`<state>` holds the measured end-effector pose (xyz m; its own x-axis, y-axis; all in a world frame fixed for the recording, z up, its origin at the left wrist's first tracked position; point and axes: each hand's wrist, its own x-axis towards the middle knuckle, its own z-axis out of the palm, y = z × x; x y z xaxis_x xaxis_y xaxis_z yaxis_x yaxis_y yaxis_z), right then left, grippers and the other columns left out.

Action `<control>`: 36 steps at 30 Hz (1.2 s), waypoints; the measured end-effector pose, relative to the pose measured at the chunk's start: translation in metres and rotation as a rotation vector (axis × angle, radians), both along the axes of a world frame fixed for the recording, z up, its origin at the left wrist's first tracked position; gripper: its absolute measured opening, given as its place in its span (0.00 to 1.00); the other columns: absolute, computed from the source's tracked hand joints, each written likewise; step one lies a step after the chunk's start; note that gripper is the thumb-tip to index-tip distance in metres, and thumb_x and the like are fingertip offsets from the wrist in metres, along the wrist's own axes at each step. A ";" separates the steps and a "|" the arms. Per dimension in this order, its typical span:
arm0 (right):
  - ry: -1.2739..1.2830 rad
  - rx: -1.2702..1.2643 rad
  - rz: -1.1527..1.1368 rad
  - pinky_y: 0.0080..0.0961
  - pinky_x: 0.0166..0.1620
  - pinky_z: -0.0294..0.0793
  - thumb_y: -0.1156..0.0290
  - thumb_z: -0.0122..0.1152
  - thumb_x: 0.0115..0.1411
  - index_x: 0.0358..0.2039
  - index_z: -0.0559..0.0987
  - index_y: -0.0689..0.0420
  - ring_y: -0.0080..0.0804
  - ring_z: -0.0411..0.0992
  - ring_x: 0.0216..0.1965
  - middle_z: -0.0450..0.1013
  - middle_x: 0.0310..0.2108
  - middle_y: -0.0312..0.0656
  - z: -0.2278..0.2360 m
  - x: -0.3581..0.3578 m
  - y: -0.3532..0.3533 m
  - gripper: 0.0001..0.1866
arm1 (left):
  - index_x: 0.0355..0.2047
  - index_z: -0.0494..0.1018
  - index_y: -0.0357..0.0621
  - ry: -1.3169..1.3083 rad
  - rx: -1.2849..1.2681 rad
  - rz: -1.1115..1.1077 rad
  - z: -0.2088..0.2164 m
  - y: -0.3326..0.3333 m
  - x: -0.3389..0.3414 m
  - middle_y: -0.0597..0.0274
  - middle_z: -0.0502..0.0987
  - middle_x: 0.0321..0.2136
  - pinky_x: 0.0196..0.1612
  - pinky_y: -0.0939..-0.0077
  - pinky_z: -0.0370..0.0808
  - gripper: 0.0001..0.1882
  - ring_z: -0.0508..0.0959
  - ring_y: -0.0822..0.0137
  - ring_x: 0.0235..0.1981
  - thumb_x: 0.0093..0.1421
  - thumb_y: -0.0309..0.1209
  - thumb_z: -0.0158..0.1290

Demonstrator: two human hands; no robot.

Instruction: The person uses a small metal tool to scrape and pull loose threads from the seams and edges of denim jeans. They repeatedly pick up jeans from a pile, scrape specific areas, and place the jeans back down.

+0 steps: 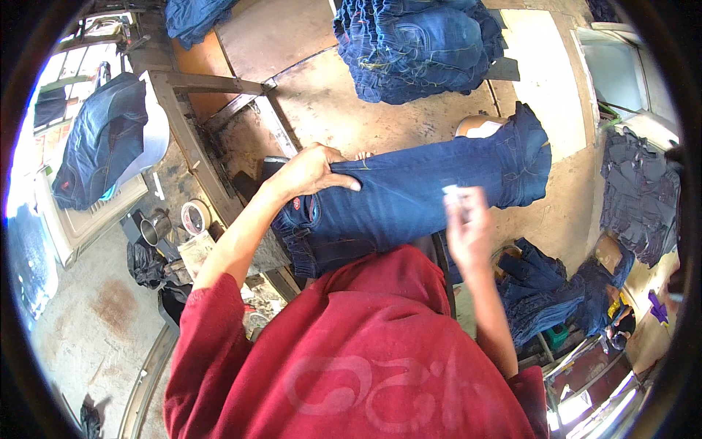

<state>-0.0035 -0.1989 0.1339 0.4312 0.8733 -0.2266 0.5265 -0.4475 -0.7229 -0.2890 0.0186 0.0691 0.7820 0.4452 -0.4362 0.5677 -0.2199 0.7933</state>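
Note:
A pair of dark blue jeans (pixel 409 194) lies stretched crosswise in front of me, its waist end with a small red mark at the left and its gathered end at the right. My left hand (pixel 316 170) grips the upper edge of the jeans near the waist, thumb on top and fingers partly hidden behind the cloth. Over the right part of the leg is my right hand (pixel 468 212), blurred by motion. Its fingers are pinched on a small whitish piece (pixel 452 193) whose kind I cannot make out.
A big stack of blue jeans (pixel 417 51) stands at the far side. More folded jeans (pixel 102 143) are at the left, near a tape roll (pixel 195 217) and a metal cup (pixel 154 228). Jeans heaps (pixel 537 289) and dark grey garments (pixel 640 194) lie at the right. A wooden frame (pixel 194 146) borders my left.

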 end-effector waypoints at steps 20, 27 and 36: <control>-0.231 0.052 0.203 0.36 0.24 0.79 0.72 0.70 0.60 0.45 0.86 0.54 0.38 0.79 0.21 0.79 0.21 0.39 -0.014 -0.154 0.067 0.12 | 0.37 0.88 0.38 -0.314 0.118 0.120 -0.026 0.001 -0.004 0.50 0.80 0.27 0.35 0.56 0.80 0.13 0.82 0.48 0.28 0.59 0.35 0.73; -0.323 -0.008 0.299 0.37 0.24 0.78 0.73 0.70 0.62 0.42 0.86 0.54 0.39 0.80 0.21 0.80 0.22 0.41 -0.009 -0.155 0.069 0.08 | 0.38 0.88 0.39 -0.317 0.153 0.120 -0.031 -0.003 -0.006 0.48 0.83 0.29 0.36 0.57 0.81 0.13 0.84 0.47 0.29 0.59 0.35 0.73; -0.272 -0.025 0.269 0.40 0.24 0.78 0.76 0.71 0.59 0.38 0.87 0.56 0.44 0.79 0.19 0.79 0.20 0.47 -0.008 -0.151 0.075 0.06 | 0.35 0.87 0.35 -0.287 0.152 0.126 -0.033 -0.003 -0.004 0.48 0.84 0.29 0.36 0.58 0.82 0.13 0.85 0.48 0.29 0.60 0.34 0.73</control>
<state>-0.1541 -0.1239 0.1262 0.2352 0.9590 -0.1580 0.7986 -0.2833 -0.5310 -0.2927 0.0152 0.0361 0.7978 0.5894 -0.1272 0.3560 -0.2903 0.8882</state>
